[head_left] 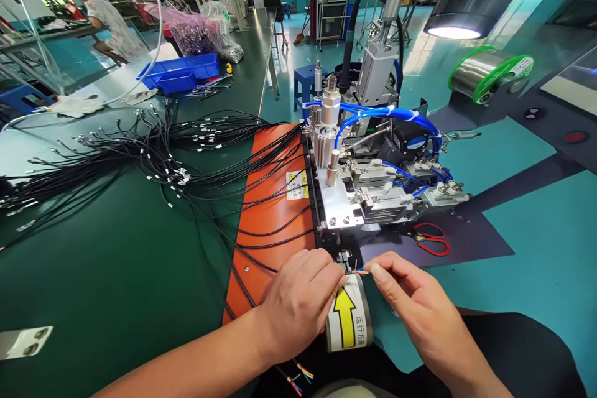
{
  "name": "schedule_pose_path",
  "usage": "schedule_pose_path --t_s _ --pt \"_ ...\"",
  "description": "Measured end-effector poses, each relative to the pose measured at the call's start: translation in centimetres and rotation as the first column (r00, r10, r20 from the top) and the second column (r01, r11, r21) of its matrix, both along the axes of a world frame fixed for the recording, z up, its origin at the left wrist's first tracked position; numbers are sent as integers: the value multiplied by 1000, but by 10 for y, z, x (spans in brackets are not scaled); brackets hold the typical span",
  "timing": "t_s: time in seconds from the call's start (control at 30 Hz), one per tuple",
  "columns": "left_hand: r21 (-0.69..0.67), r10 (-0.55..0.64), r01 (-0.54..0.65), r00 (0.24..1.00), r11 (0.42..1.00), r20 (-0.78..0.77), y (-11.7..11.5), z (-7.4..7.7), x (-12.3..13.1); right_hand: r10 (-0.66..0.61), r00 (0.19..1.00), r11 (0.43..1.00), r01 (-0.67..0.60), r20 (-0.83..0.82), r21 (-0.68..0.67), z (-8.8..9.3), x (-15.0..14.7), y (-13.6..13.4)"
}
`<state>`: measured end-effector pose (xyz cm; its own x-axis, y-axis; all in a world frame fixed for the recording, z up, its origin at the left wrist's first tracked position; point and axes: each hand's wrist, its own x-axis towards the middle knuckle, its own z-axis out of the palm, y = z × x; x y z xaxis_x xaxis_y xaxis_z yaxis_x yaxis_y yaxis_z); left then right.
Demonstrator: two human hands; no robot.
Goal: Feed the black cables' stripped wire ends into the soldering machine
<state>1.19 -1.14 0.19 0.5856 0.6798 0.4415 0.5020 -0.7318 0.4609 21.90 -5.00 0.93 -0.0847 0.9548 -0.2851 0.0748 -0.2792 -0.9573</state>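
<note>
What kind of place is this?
Likely a cable-assembly factory: a long green workbench strewn with black cables, a machine with blue hoses, left hand and right hand pinching coloured wires.

Wire ends [362, 272]: few thin stripped leads, blue and orange-red showing (other colours too small to tell). Short, fanned slightly, lying roughly level, tips pointing right. Pinched from the left by left hand [298, 301] fingertips, from the right by right hand [410, 298] thumb and forefinger. Held just in front of black clamp [344, 256], above yellow-arrow label [347, 318]. Cable body hidden under left hand; sheath probably black, not certain.
</note>
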Motion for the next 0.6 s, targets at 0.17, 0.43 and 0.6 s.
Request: schedule_pose_path --t_s 0.17,0.43,0.6 --pt "2 -4 4 1000 1000 -5 0 1 0 -8 999 996 3 -50 -92 0 -4 0" --pt "3 -5 5 1000 1000 -30 0 -3 -1 -32 996 991 22 -78 -132 1 -5 4" --pt "0 4 -4 999 1000 -47 0 -3 -1 -37 998 991 29 -60 -128 0 -4 3"
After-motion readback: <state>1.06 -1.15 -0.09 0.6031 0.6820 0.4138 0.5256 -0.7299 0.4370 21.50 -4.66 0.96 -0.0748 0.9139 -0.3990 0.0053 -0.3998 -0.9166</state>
